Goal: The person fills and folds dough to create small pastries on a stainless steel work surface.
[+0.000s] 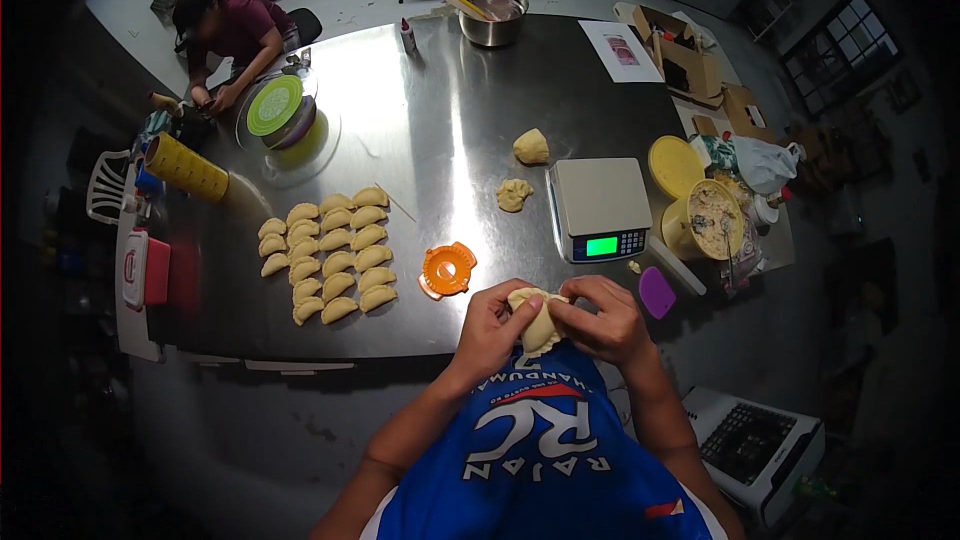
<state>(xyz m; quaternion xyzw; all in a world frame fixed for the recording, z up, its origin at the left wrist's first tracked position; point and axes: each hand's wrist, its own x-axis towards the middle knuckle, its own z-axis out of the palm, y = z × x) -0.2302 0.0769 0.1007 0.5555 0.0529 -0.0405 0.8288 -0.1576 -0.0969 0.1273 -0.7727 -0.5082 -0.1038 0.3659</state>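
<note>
Between both hands, just past the table's front edge, is a folded dough turnover [541,337] with a crimped rim. My left hand [490,328] grips its left side, thumb pressed on the dough. My right hand [606,324] pinches its upper right edge with curled fingers. Left of my hands lies an orange dumpling mould [446,270], opened flat on the steel table [440,160]. Farther left, rows of finished-looking turnovers [338,258] rest on the steel. Two dough lumps, a smooth one [531,147] and a rough one [514,195], lie beyond my hands.
A digital scale [600,198] stands right of the dough, near a purple scraper [656,292] and a yellow tub of filling [716,220]. At the back is a steel pot [494,28]. Another person [240,35] sits at the far left by a green-topped turntable [275,105].
</note>
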